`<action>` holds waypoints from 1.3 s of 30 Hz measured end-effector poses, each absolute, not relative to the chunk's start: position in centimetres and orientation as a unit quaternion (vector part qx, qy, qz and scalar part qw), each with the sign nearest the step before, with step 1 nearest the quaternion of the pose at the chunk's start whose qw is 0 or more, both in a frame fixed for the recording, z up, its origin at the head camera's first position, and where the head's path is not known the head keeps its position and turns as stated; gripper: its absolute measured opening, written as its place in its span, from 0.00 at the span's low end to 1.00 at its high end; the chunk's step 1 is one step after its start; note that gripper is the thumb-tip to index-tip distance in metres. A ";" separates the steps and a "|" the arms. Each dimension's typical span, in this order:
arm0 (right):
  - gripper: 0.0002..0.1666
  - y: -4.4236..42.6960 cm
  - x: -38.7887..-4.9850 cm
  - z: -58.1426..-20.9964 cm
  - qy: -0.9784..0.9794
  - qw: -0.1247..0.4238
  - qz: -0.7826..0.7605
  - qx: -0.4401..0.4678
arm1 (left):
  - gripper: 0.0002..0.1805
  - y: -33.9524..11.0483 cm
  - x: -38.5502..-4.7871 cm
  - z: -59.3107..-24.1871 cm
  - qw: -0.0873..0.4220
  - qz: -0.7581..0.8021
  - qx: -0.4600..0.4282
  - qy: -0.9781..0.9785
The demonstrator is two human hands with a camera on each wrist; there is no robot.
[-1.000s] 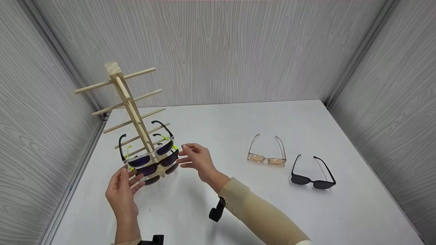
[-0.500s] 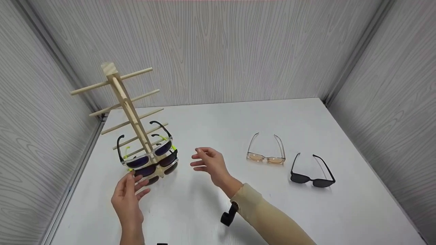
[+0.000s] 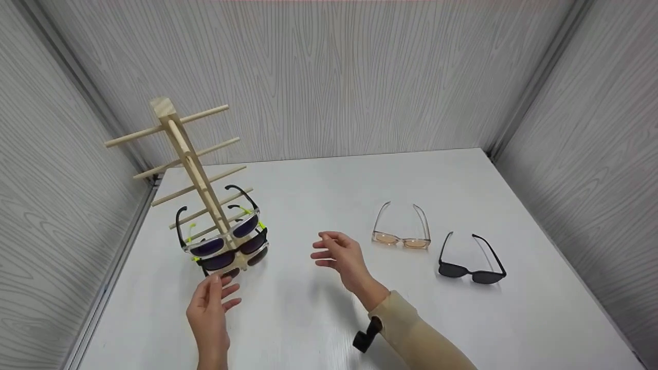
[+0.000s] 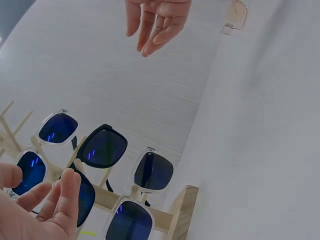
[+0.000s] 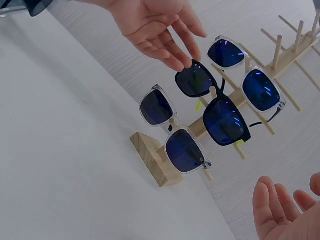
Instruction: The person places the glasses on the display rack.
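Note:
A wooden stand (image 3: 193,167) at the left carries three pairs of sunglasses on its lower rungs: a clear-framed pair (image 3: 208,246), a black-framed pair (image 3: 219,260) under it, and another clear-framed pair (image 5: 184,151) lowest. My left hand (image 3: 209,313), relaxed and holding nothing, has its fingertips just in front of the lower pairs; contact cannot be told. In the left wrist view this hand (image 4: 45,212) overlaps the lenses. To the right of the stand, my right hand (image 3: 345,261) hovers with loosely bent fingers and nothing in them.
On the white table (image 3: 308,195), tan-lensed glasses (image 3: 415,243) and black sunglasses (image 3: 486,277) lie unfolded at the right. The stand's upper rungs (image 3: 205,113) stick out sideways. Grey wood-grain panels (image 3: 318,77) enclose the back and sides.
My right hand has moved away from the glasses on the stand, toward the right. My left hand has come down and slightly right. The stand's glasses look unmoved.

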State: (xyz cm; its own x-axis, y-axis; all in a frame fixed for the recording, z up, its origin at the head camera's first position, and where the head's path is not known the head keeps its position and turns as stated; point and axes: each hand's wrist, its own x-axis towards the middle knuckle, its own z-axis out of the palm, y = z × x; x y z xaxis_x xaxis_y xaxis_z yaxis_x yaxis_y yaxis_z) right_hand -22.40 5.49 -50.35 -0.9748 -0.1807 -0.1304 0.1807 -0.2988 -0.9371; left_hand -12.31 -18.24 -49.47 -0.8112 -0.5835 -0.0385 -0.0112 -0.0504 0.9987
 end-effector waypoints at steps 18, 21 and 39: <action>0.19 9.9 -21.3 -51.9 0.586 0.073 -0.807 0.029 | 0.21 -15.5 -13.1 -50.8 0.098 -0.694 0.219 -0.679; 0.20 10.5 -21.1 -52.1 0.584 0.074 -0.808 0.034 | 0.22 -15.1 -13.4 -51.2 0.096 -0.694 0.211 -0.681; 0.22 15.3 -20.3 -54.4 0.608 0.020 -0.784 0.120 | 0.17 -10.6 -14.9 -52.3 0.045 -0.709 0.159 -0.686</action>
State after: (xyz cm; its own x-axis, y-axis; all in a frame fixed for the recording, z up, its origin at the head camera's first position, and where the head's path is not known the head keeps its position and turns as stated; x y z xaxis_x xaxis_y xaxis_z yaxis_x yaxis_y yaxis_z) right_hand -20.31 15.28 -54.42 -0.9705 0.1147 -0.2122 0.1769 -0.2596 -0.9494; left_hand -14.88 -10.57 -52.29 -0.9456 -0.2811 -0.1640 -0.1545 -0.0558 0.9864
